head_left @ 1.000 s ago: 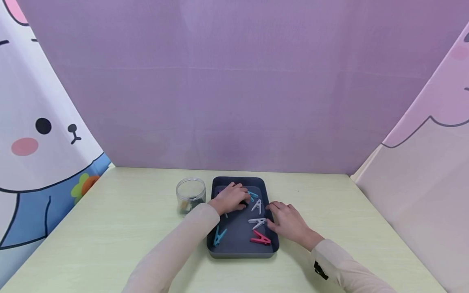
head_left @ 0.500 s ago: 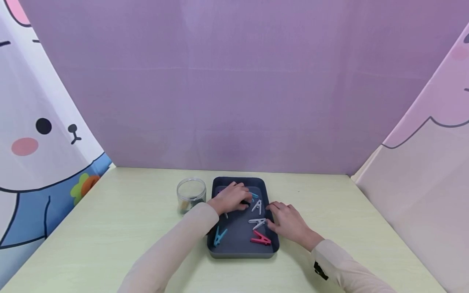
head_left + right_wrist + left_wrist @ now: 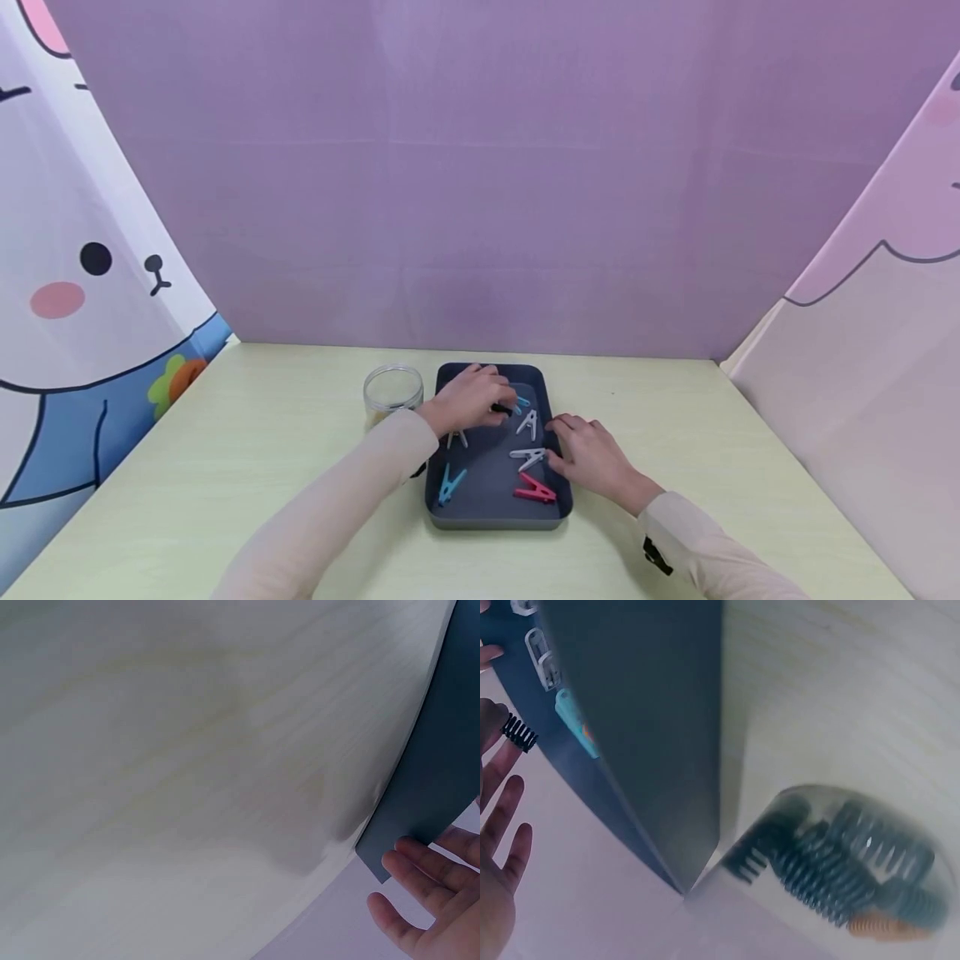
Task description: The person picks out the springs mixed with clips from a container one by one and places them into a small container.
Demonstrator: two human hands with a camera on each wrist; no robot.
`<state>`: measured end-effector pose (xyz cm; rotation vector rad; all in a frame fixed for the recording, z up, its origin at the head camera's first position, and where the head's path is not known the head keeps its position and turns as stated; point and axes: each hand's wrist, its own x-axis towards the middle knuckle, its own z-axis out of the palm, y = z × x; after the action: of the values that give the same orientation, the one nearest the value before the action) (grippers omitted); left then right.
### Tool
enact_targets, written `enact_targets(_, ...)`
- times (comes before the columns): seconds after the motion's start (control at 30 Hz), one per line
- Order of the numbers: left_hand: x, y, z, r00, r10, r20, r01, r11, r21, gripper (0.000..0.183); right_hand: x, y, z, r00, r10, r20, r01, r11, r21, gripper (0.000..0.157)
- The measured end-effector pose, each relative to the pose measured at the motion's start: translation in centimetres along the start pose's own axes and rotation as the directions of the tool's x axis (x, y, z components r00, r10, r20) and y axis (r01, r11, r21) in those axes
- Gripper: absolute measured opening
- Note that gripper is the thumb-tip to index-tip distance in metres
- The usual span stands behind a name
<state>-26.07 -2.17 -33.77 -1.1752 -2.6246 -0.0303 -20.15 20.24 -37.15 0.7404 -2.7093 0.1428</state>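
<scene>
My left hand (image 3: pixel 471 400) is above the far part of a dark grey tray (image 3: pixel 495 523). It pinches a small black coil spring (image 3: pixel 519 733) between thumb and finger, seen best in the left wrist view. At the tray's right side my right hand (image 3: pixel 596 457) rests its fingertips against the rim and wall, holding nothing. Inside the tray lie a red clothespin (image 3: pixel 536 488), white ones such as this white clothespin (image 3: pixel 529 458), and blue ones such as this blue clothespin (image 3: pixel 450 485). My left hand and wrist hide part of the tray.
Left of the tray stands a clear round jar (image 3: pixel 392 383). Several dark springs (image 3: pixel 825 877) and a tan spring (image 3: pixel 889 927) show through its side. The pale wooden table (image 3: pixel 247 450) backs onto a purple cloth wall (image 3: pixel 525 208).
My left hand has lifted slightly and shifted left, so the black spring in its pinch shows more. A white clothespin near that wrist is more visible. My right hand has stayed put.
</scene>
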Motion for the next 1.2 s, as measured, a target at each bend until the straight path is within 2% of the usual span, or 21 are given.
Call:
enact_targets(0.4, -1.6, -1.4, -2.5, 0.998, -0.011, -0.057, 0.011, 1.0, -0.004, 0.011, 0.0, -0.1, 0.0, 1.0, 0.003, 0.0, -0.003, 1.0, 0.009, 0.035)
enact_targets(0.67, -2.9, -2.8, -4.0, 0.997, -0.031, -0.072, 0.03, 0.999, -0.013, 0.01, 0.0, -0.2, 0.0, 1.0, 0.007, 0.009, -0.007, 1.0, 0.011, 0.036)
enact_targets(0.97, -5.0, -4.4, -5.4, 0.993, -0.101, -0.068, 0.099, 0.994, -0.035, 0.011, -0.1, -0.2, -0.1, 1.0, 0.013, 0.011, -0.013, 1.0, 0.015, 0.036)
enact_targets(1.2, -6.6, -5.5, -6.1, 0.983, -0.124, -0.134, 0.118, 0.992, -0.049, 0.011, -0.1, -0.2, -0.1, 1.0, 0.015, 0.017, -0.015, 1.0, 0.014, 0.036)
